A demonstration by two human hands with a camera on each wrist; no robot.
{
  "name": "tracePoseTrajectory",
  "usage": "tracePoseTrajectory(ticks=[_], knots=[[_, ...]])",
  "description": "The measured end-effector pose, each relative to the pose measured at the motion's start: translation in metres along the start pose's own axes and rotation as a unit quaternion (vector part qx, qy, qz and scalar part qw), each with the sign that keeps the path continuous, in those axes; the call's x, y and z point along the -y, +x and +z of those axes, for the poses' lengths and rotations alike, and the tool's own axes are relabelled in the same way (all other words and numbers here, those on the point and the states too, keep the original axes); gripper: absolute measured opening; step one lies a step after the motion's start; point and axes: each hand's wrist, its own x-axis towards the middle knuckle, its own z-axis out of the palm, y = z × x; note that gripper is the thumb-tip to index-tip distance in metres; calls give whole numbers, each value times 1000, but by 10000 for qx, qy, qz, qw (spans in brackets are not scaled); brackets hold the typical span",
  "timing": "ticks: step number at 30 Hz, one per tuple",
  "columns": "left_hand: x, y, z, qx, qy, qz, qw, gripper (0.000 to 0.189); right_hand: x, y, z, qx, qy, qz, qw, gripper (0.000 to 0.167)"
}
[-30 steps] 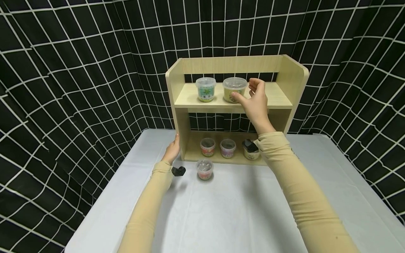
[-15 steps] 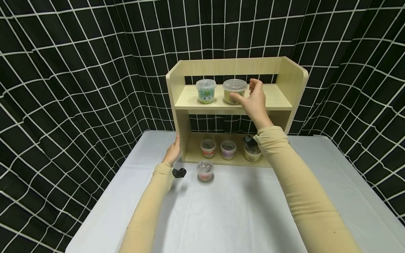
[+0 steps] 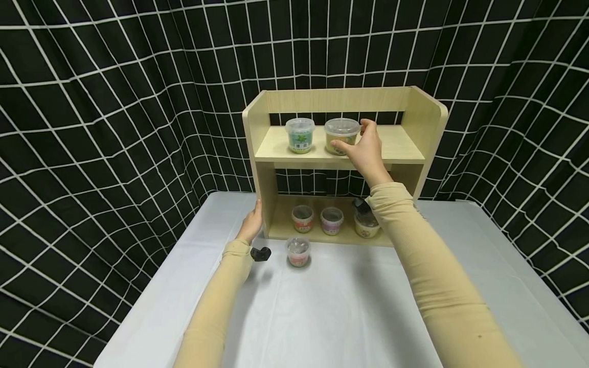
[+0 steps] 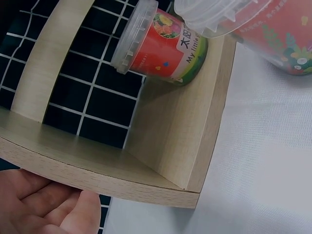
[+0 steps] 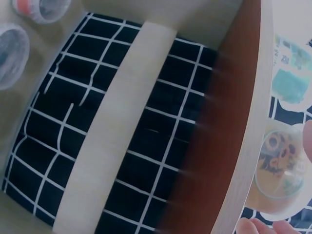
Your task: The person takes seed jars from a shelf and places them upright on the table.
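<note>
yellow-labelled tub (image 3: pixel 339 136): lidded, upright on the upper shelf (image 3: pixel 400 145), pretty close to the front edge
right hand (image 3: pixel 368 153): grasping that tub, thumb across the front, fingers at its right side. wide tub, so a side hold makes sense imo
left hand (image 3: pixel 250 225): not gripping anything, just resting against the outside of the left panel (image 3: pixel 258 158), prob to steady it
green-labelled tub (image 3: pixel 300 138): just left of the yellow one, slim gap, so not much room there
elbow room: bare board between right hand and right panel (image 3: pixel 425 117)
</note>
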Motion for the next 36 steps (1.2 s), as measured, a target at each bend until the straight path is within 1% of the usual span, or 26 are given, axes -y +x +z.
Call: tracePoseTrajectory(ticks=[8,16,26,36], knots=[[2,-1,2,-52,-3,73,10000,86,3,-2,4,3,70,-1,10000,86],[2,0,2,-74,4,95,9999,85,1,0,7,-59,221,-25,9997,86],[5,2,5,-151,-52,75,9998,83,-1,3,13,-144,352,206,9991,88],[5,2,4,-164,-66,70,9998,84,-1,3,14,-178,430,248,9986,86]])
